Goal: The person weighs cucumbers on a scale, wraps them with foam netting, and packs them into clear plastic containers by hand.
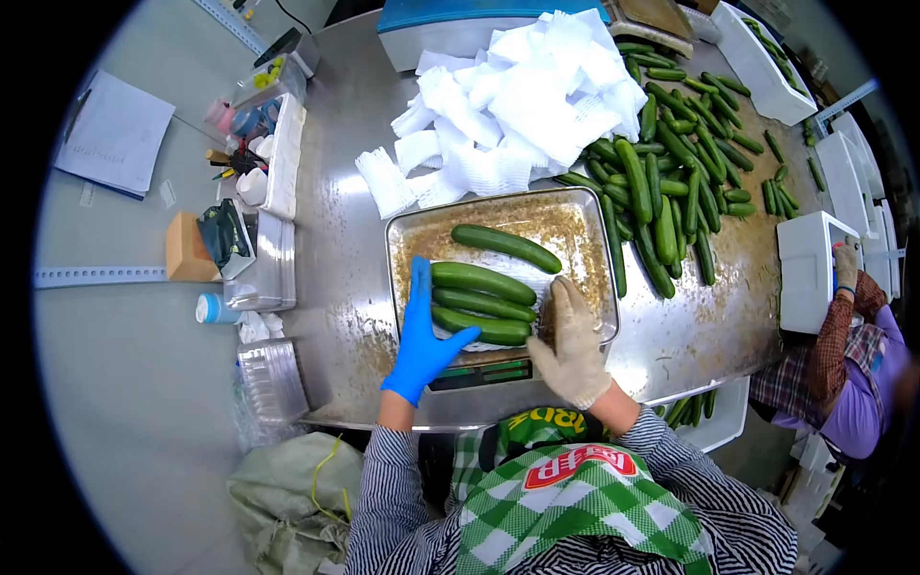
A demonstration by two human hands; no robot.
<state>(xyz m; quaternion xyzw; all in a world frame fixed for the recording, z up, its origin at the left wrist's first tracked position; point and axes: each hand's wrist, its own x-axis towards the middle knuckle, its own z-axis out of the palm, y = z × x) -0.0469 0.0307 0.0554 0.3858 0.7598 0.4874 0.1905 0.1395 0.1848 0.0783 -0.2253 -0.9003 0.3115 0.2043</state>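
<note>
Squaring up: three cucumbers (484, 304) were being evened, it seemed, in the tray (580, 216); a fourth (506, 245) was seen just beyond.
Left hand (422, 335): spread wide, left ends flanked, nothing pinched.
Right hand (573, 350): thumb held apart from fingers at the right ends; firm contact couldn't be told.
Next move: level inward pressure was called for, by judgement.

I'm in a produce packing room: heaped cucumbers (636, 182), foam sleeves (517, 105), white crates (801, 273), steel tabletop (335, 96).
</note>
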